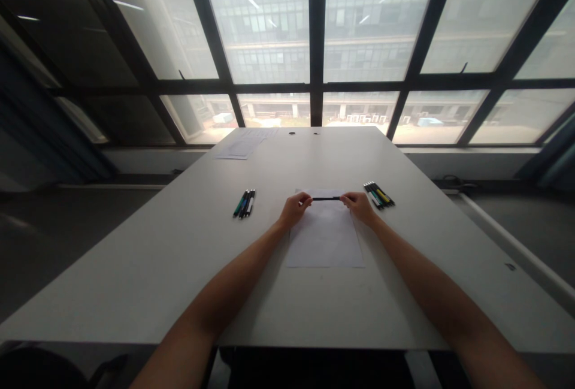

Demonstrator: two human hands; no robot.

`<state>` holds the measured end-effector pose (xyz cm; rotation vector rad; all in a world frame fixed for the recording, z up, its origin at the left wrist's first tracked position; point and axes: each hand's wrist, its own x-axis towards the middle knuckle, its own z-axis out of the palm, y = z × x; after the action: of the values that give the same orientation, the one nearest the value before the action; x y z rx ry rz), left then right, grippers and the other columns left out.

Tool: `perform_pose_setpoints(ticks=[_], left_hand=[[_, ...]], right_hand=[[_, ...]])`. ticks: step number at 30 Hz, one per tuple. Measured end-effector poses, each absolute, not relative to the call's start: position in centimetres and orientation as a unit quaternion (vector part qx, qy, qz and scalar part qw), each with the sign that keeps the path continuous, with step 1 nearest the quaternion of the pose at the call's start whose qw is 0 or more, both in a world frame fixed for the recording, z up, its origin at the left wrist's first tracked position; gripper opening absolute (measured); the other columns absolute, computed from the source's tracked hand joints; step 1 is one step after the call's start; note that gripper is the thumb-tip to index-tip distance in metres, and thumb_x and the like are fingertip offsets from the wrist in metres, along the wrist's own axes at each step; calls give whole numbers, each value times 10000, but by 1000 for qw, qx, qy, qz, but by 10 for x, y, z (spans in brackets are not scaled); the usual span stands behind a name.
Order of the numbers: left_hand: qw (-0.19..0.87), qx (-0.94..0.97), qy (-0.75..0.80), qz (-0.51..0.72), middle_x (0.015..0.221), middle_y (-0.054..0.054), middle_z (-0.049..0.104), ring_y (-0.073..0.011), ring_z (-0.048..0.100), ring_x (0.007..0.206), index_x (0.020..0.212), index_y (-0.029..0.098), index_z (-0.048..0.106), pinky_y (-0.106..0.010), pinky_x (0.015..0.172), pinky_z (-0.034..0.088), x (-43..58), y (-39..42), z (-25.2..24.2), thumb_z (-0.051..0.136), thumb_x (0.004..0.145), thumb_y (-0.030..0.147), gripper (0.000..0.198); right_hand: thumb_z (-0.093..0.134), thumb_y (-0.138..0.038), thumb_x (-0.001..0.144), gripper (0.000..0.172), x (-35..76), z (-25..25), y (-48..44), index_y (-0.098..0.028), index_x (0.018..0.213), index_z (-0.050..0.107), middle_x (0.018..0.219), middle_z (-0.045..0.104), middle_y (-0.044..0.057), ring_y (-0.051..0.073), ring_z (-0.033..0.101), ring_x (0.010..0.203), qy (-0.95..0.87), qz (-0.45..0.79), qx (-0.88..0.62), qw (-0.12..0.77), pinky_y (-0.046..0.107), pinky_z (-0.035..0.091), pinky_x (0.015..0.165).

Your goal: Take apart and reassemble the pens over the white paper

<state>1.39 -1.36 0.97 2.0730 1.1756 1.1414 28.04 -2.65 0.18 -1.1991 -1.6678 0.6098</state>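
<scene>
A slim black pen (326,199) is stretched level between my two hands, over the upper part of a white sheet of paper (326,239). My left hand (295,206) pinches its left end, and my right hand (357,203) pinches the right end. Whether the pen touches the paper I cannot tell. To the left of my left hand lies a group of several pens (244,204), dark with green, blue and white parts. Close by my right hand lies another group of several pens (380,195), with green and yellow among them.
The white table (179,269) reaches forward to tall framed windows (317,29). More paper sheets (238,144) lie at its far left. Two small dark items, one a round disc (291,133), are near the far edge. A small dark mark (510,267) shows at the right edge.
</scene>
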Motion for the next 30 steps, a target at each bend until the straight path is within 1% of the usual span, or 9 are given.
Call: perform_pose_setpoints(ticks=[3,7,9,14,20,22,25,27,30], left_hand=[[250,765,439,400,696,-24,675,-141,611,671,752,169,653,-258,681,483,14,-13,10,490,905,462,369],[258,758,435,412,750,-4,684,-139,621,698,990,193,662,-244,670,479,14,-14,11,583,858,424,277],[250,757,426,428,785,1,686,-137,624,716,1043,205,643,-233,652,470,14,-14,11,647,816,375,284],[232,761,430,427,762,-1,676,-136,610,707,883,190,654,-232,642,448,14,-14,10,632,822,341,165],[241,774,436,391,717,-15,686,-142,606,681,741,175,658,-246,674,455,13,-13,10,482,912,461,377],[242,774,436,389,714,-12,684,-142,607,683,763,178,667,-247,681,456,12,-13,10,473,917,468,382],[241,764,436,410,758,-1,689,-138,610,694,943,193,679,-241,670,456,12,-13,10,586,861,440,276],[238,759,432,425,793,0,693,-138,618,713,1026,199,661,-239,669,460,13,-14,10,654,816,394,287],[221,765,431,424,799,-5,697,-141,619,727,954,194,674,-247,684,465,13,-14,10,661,809,345,210]], right_hand=[[584,-512,800,399,280,2,-27,-146,668,673,531,547,6,128,446,514,-683,252,-492,478,249,328,488],[590,-505,802,391,281,1,-27,-147,667,669,538,552,6,128,451,518,-682,257,-488,480,250,331,494],[590,-501,806,385,281,0,-26,-149,675,673,543,557,7,130,457,521,-683,255,-488,480,251,335,499],[587,-498,809,386,281,-2,-25,-148,676,677,543,559,10,132,459,519,-685,252,-489,478,253,336,501],[590,-497,807,380,281,-1,-25,-149,680,673,545,561,10,132,461,520,-685,253,-488,479,251,338,498],[588,-495,809,380,281,-1,-26,-147,683,674,545,561,11,131,461,520,-683,255,-488,480,251,338,497],[588,-499,806,385,280,0,-27,-144,687,676,544,563,13,132,461,519,-678,260,-490,482,251,340,493],[588,-498,805,386,280,0,-27,-142,690,678,546,566,15,132,465,523,-678,258,-491,482,249,344,495],[585,-497,809,394,280,0,-26,-138,674,673,541,558,11,125,455,519,-681,253,-491,481,244,339,495]])
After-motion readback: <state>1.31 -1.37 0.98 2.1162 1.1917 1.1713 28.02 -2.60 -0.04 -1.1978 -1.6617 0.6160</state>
